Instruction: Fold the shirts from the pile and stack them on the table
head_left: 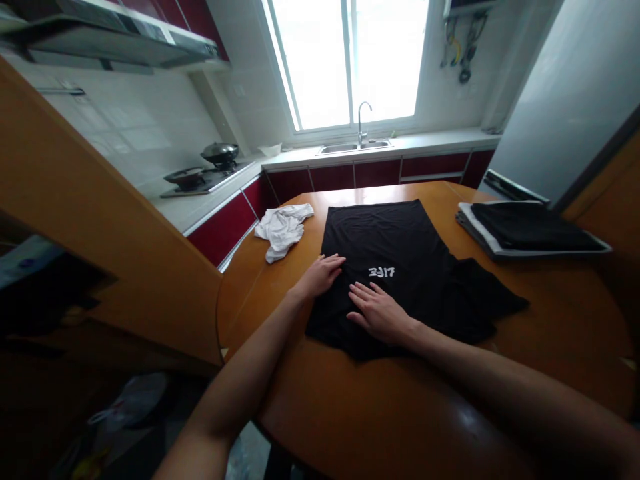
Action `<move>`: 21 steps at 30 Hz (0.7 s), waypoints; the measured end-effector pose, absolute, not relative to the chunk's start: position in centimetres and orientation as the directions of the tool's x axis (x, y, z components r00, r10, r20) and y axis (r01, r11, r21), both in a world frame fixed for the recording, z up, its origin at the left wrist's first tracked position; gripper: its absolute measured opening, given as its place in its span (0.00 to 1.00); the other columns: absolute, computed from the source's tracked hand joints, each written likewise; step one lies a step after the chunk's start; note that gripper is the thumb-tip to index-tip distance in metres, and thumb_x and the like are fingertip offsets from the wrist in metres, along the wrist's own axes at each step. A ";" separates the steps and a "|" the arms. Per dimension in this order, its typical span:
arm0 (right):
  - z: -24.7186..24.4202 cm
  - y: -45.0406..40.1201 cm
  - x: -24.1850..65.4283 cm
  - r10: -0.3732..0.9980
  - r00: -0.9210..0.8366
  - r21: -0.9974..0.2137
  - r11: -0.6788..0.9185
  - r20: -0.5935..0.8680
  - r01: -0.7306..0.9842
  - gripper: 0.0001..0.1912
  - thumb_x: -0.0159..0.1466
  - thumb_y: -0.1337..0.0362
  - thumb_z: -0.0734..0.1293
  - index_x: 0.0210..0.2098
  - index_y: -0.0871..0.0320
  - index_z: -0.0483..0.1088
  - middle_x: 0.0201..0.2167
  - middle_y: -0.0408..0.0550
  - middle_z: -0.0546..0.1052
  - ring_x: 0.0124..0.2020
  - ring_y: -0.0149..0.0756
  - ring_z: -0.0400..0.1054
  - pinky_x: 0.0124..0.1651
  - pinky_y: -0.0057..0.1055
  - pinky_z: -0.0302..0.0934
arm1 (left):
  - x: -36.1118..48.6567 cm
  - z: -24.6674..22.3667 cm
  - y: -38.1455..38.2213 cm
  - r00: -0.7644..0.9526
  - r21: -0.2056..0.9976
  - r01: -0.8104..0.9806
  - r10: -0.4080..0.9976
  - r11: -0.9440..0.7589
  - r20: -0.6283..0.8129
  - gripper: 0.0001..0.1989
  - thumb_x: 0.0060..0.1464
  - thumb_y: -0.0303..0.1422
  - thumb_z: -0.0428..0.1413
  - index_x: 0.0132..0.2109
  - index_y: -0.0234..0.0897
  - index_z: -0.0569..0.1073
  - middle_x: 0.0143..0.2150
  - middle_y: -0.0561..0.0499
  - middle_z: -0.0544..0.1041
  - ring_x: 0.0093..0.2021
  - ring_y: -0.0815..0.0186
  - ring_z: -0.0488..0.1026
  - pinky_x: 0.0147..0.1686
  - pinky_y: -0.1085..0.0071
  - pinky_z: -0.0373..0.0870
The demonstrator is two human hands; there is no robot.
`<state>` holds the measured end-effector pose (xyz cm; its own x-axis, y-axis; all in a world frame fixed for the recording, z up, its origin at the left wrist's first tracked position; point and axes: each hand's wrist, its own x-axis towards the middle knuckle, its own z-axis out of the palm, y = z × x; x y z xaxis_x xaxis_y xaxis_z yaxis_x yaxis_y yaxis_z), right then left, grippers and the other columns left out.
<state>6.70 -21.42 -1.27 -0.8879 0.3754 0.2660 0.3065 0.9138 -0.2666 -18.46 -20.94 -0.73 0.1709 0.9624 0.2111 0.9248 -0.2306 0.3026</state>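
Note:
A black T-shirt (395,233) with small white print lies spread on the wooden table, its hem toward the window and one sleeve out to the right. My left hand (324,274) rests on its left edge, fingers stretched out. Flat on the cloth just below the print lies my right hand (377,312), fingers extended and slightly apart. Neither hand grips the fabric. Part of the shirt's near side is hidden under my right hand and forearm.
A crumpled white cloth (283,230) lies at the table's left. Folded dark and light garments (535,227) are stacked at the right. The round wooden table (400,413) stands before a counter with a sink (340,148); a wooden partition (125,220) rises at left.

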 end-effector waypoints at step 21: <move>-0.7 -21.6 6.7 0.377 -0.879 -0.296 0.910 0.291 0.292 0.28 0.72 0.53 0.58 0.65 0.63 0.65 0.67 0.61 0.64 0.70 0.48 0.54 0.70 0.53 0.47 | -18.2 -1.5 -21.3 0.083 0.175 0.980 0.994 -0.095 0.076 0.29 0.70 0.47 0.41 0.73 0.47 0.51 0.76 0.47 0.45 0.75 0.51 0.37 0.68 0.38 0.36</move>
<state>6.72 -21.56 -0.69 -0.8792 0.3770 0.2914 0.2920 0.9096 -0.2956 -18.15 -21.28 -1.48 0.0826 0.9937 0.0760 0.9800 -0.0948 0.1748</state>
